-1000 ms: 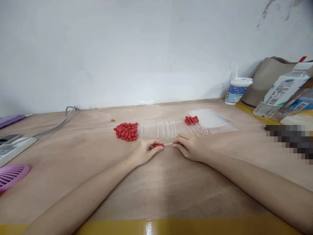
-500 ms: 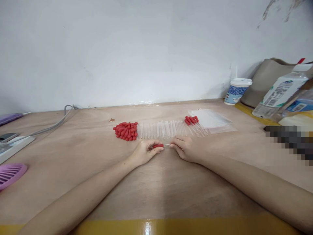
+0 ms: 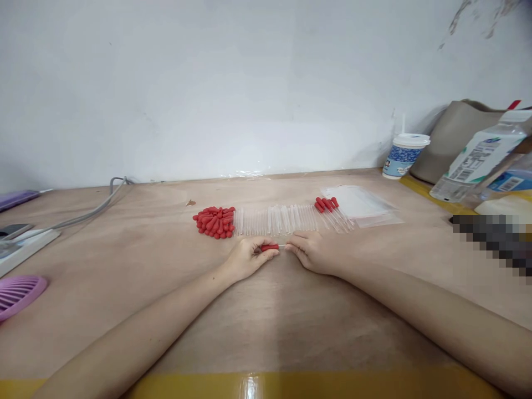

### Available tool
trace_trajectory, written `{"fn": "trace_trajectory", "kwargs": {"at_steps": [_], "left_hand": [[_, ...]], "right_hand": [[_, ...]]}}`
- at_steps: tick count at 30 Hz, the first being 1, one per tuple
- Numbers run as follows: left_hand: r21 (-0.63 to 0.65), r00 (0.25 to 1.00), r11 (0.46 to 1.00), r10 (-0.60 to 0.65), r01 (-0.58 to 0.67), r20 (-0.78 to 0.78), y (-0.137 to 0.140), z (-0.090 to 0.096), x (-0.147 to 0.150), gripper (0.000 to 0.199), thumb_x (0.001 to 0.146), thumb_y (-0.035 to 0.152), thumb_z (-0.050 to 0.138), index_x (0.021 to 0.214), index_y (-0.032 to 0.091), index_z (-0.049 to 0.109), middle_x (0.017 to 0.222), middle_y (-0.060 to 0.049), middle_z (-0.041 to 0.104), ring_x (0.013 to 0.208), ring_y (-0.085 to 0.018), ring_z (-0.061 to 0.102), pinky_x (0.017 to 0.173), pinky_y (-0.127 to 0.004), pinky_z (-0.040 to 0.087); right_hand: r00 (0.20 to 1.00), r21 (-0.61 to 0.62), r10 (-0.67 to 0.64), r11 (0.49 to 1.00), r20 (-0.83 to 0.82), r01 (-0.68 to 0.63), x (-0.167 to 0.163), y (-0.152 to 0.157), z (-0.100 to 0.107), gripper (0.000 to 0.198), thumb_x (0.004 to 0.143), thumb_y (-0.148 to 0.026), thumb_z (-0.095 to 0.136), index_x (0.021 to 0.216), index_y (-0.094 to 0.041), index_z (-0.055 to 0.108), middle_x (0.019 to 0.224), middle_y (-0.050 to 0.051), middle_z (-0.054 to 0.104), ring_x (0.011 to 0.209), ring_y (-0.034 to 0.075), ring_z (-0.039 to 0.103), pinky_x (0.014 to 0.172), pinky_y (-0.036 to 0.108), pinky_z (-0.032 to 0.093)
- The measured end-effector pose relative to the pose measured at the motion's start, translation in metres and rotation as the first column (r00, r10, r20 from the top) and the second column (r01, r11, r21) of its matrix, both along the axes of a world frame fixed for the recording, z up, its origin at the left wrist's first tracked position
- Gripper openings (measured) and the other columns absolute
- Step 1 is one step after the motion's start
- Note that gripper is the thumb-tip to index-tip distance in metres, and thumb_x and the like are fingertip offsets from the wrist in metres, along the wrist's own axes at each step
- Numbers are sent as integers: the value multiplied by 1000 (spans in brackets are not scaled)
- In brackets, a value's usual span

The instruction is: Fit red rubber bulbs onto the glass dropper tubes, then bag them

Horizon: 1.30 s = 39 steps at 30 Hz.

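Between the thumb and fingers of my left hand is a red rubber dropper bulb, lying sideways. My right hand pinches a thin clear glass tube, whose visible end meets the bulb's mouth. How deep the tube sits in the bulb is hidden. Just beyond my hands lies a row of clear dropper tubes. A heap of red bulbs adjoins its left end. Several tubes capped with red bulbs rest at its right end, slanted.
Clear plastic bags lie at the back right. Farther right stand a lidded paper cup, a grey bin and a leaning plastic bottle. At left are a power strip, a grey cable and a pink slotted object.
My right hand has shifted slightly left toward the bulb, and less of the tube shows between my hands. My left hand keeps its hold on the bulb.
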<state>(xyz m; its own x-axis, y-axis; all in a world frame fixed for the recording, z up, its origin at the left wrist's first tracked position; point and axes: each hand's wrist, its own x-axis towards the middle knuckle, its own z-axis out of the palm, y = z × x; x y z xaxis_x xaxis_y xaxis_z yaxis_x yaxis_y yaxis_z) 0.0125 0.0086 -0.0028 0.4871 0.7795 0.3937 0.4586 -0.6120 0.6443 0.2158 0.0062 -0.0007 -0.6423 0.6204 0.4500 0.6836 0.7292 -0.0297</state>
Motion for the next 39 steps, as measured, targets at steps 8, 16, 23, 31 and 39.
{"fn": "trace_trajectory", "kwargs": {"at_steps": [8,16,23,31,39], "left_hand": [[189,987,972,152,-141,-45,4,1,-4,40,72,31,64,108,17,54,90,-5,63,72,-14,60,67,-28,52],[204,981,975,123,-91,-150,7,0,-7,32,78,27,55,109,20,51,98,-5,54,77,-14,54,66,-28,49],[206,983,977,96,-62,-159,7,-1,-6,26,80,25,53,105,20,53,99,-5,54,80,-14,54,70,-29,48],[181,983,982,76,-44,-169,5,2,-5,18,81,25,51,97,19,58,94,-5,55,71,-13,53,66,-28,47],[216,980,974,107,-70,-166,5,2,-4,17,79,23,53,94,18,59,93,-6,56,81,-16,54,71,-30,47]], "right_hand": [[985,-17,-115,993,-132,113,15,13,12,28,89,-25,38,78,-14,62,80,7,58,73,15,51,66,25,36],[652,-221,-732,681,-198,698,76,55,25,32,78,-39,46,59,-16,59,59,7,60,59,18,54,53,26,32],[560,-301,-828,537,-10,788,85,57,15,36,75,-43,45,65,-16,65,72,14,65,69,24,59,51,27,34],[549,-323,-832,500,76,803,83,55,17,39,76,-44,42,66,-16,66,73,15,64,73,27,60,53,30,37],[662,-246,-750,641,4,727,57,47,12,34,77,-49,43,79,-25,66,79,7,65,79,27,60,63,35,41]]}}
